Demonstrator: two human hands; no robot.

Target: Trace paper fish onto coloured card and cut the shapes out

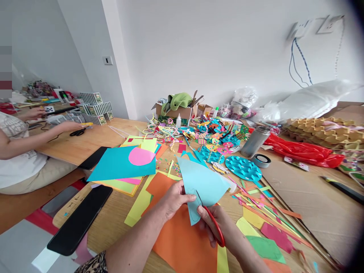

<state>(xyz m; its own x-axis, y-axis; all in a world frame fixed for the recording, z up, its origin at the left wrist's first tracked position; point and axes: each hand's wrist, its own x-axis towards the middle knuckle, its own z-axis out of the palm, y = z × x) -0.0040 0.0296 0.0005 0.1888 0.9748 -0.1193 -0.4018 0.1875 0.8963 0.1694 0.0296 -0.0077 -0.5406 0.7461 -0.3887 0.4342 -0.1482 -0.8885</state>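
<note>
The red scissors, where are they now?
In the head view, low and just right of centre: the red scissors are in the right hand, at the light blue paper.

Paper sheets (113, 163) lie left of the hands (176, 198), a bottle (254, 143) right, a box (184, 112) behind.

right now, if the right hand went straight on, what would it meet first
The right hand would likely meet the light blue paper first, where its red-handled scissors already reach; the left hand looks next, though depth is unclear.
</note>
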